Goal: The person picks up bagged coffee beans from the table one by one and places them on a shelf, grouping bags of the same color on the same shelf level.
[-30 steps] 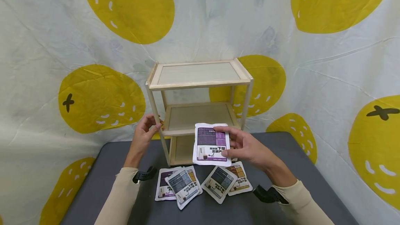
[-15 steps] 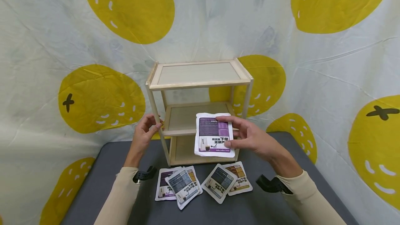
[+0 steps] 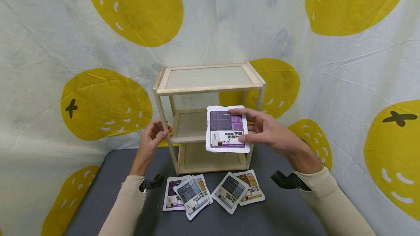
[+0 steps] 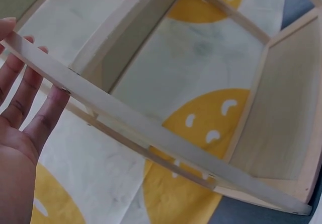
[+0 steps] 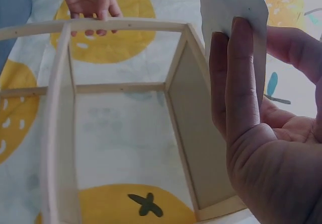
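In the head view my right hand point(image 3: 269, 130) holds a white and purple coffee sachet point(image 3: 226, 129) upright by its right edge, in front of the middle shelf of a small wooden rack point(image 3: 210, 90). The right wrist view shows the sachet's plain white back point(image 5: 234, 5), with fingers behind it and the thumb on the other face. My left hand point(image 3: 151, 142) grips the rack's front left post between thumb and fingers. Seen from the left wrist, that post point(image 4: 126, 116) runs past the fingers of the left hand point(image 4: 25, 113).
Several sachets lie on the dark grey table point(image 3: 124, 166) before the rack: an overlapping group on the left point(image 3: 193, 194), and a dark sachet point(image 3: 230, 192) over an orange one point(image 3: 252, 188) on the right. A lemon-print cloth point(image 3: 210, 17) hangs behind the rack.
My right hand has lifted the purple sachet from in front of the bottom shelf to the middle shelf's height, shifting slightly right. My left hand stays on the post.
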A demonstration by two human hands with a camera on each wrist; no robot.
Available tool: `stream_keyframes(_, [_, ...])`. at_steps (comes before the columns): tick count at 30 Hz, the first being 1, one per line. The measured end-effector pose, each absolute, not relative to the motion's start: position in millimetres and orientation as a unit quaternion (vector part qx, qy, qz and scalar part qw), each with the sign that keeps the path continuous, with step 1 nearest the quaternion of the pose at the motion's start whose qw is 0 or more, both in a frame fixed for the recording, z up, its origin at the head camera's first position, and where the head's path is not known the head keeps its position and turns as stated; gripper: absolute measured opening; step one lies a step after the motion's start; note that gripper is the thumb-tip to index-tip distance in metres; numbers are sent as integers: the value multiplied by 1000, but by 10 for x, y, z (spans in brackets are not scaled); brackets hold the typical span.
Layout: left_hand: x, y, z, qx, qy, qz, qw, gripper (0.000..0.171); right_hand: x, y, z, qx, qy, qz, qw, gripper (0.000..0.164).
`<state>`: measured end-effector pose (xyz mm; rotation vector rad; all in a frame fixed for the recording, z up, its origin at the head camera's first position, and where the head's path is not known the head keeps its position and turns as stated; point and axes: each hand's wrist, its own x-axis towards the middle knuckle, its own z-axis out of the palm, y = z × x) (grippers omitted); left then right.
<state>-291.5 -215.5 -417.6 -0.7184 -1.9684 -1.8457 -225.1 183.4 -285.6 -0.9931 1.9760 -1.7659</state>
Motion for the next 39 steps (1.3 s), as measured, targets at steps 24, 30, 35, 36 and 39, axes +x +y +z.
stream_keyframes(24, [-2898, -2154, -4201, -254, -696, -648, 177, 31, -2520, 2074, -2431, -351, 716, -594, 105, 68])
stream_keyframes(30, [-2889, -2146, -4200, -250, -698, -648, 175, 31, -2564, 2081, -2331, -352, 707, -605, 97, 67])
stream_keyframes(35, [-2881, -2150, -4180, -248, -704, -641, 176, 32, -2654, 2110, -2259, -368, 690, -615, 101, 64])
stream_keyframes(36, [-2881, -2151, -4179, -247, -706, -640, 177, 32, -2678, 2118, -2248, -369, 688, -616, 101, 64])
stream_keyframes(39, [-2877, -2153, -4177, -249, -703, -642, 177, 31, -2750, 2146, -2218, -364, 683, -625, 102, 62])
